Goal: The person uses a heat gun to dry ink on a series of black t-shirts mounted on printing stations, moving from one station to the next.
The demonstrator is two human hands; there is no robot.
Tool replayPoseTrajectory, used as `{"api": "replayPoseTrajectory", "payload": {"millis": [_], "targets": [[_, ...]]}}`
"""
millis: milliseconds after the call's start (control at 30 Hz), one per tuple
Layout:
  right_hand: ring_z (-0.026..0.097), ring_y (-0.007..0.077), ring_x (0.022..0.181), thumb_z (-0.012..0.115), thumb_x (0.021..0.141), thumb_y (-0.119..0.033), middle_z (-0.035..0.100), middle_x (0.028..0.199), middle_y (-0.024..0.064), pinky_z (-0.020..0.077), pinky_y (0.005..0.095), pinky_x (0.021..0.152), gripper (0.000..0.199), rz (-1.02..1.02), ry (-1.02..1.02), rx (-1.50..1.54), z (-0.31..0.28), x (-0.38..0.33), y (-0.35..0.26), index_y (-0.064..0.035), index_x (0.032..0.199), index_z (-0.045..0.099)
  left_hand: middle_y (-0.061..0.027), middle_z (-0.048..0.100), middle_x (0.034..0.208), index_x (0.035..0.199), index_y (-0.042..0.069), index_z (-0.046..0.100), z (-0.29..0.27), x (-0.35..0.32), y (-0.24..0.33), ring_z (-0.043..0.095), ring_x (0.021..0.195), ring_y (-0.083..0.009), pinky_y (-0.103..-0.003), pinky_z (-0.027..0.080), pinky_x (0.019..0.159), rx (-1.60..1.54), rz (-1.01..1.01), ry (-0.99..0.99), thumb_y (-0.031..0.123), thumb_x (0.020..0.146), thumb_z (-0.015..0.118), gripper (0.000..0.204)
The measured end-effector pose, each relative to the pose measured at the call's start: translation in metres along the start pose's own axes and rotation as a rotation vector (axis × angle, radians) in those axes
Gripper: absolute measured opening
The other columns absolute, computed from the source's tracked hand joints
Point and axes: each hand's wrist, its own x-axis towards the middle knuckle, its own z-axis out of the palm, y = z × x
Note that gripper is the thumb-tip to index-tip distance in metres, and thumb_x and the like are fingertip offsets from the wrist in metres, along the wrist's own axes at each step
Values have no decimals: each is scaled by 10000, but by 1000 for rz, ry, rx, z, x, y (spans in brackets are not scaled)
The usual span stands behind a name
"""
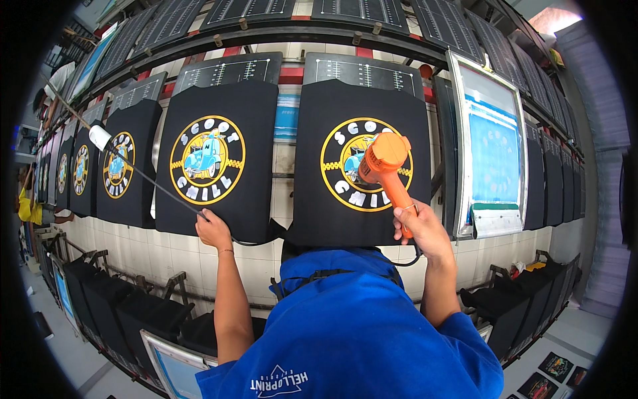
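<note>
The orange heat gun [388,156] hid much of the blue scooter [353,163] on the black T-shirt [325,228] behind it, while the right hand [426,230] covered part of its handle. The left hand [214,231] concealed a stretch of black cord [163,187]. The top edge cut off the upper platens [362,11] (gridded in white), the lower edge the blue shirt [359,319]; the farthest prints [63,168] at left were too small to make out.

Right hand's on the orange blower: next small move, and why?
Probably ease the orange blower leftward across the print: the right hand has it over the print's right-centre in this view, leaving the ring's left side uncovered. The left hand holds the black cord off to the left, which should help manage it.
</note>
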Motion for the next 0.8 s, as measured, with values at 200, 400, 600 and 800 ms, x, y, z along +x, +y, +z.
{"api": "replayPoseTrajectory", "payload": {"millis": [200, 400, 600, 800], "targets": [[587, 79, 585, 608, 936, -285, 569, 717, -2, 447, 203, 465, 286, -9, 11, 0, -6, -6, 2, -36, 1065, 551, -208, 639, 854, 962, 8, 666, 2, 1, -4, 604, 825, -405, -507, 451, 731, 6, 0, -10, 345, 952, 462, 394], [579, 66, 588, 624, 930, -273, 565, 712, -16, 445, 201, 476, 273, 1, 47, 33, -9, -9, 2, -33, 1042, 560, -207, 640, 857, 964, 10, 666, 0, 0, -2, 605, 831, -403, -508, 451, 730, 6, -1, -4, 349, 951, 457, 397], [572, 72, 580, 621, 930, -270, 562, 709, -11, 435, 200, 473, 266, 4, 87, 33, -12, -13, 4, -34, 1035, 558, -204, 641, 862, 974, 13, 668, 2, 1, -5, 606, 836, -400, -508, 452, 730, 22, -5, -12, 349, 950, 461, 395], [573, 82, 578, 612, 935, -255, 560, 705, -5, 440, 213, 476, 242, 0, 88, 71, -20, -16, 7, -37, 1025, 557, -205, 640, 869, 973, 6, 665, 2, 1, -6, 605, 837, -401, -509, 450, 735, 8, 5, -12, 345, 950, 467, 394]]}}
